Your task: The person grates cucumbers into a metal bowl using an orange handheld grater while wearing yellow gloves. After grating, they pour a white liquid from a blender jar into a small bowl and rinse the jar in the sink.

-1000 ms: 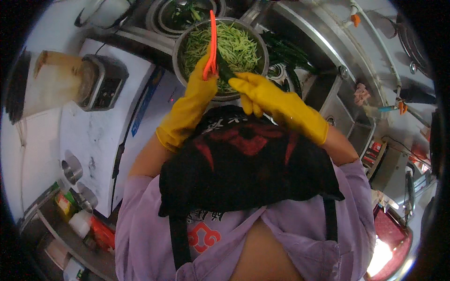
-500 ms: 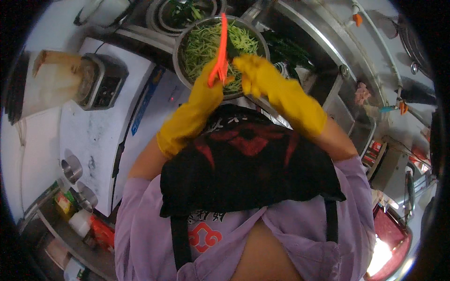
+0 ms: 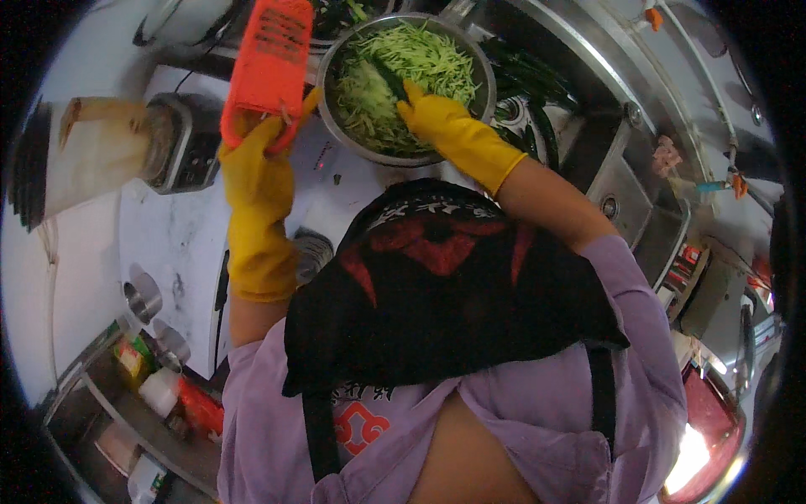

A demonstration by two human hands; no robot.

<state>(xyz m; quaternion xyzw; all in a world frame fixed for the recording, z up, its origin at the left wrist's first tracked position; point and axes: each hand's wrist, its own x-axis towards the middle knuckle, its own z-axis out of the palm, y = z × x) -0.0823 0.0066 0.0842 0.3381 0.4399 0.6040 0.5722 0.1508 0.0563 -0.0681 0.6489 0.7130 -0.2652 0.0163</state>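
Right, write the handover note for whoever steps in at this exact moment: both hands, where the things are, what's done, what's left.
Left hand, yellow glove: holds the orange grater by its lower end, lifted up and to the left of the steel bowl, above the white counter.
Right hand, yellow glove: inside the bowl, on the shredded cucumber, with a dark green cucumber piece at its fingertips.
Done: the bowl holds a good heap of green shreds.
Left: that cucumber piece is unshredded; more whole dark green cucumbers lie in the sink to the right of the bowl.
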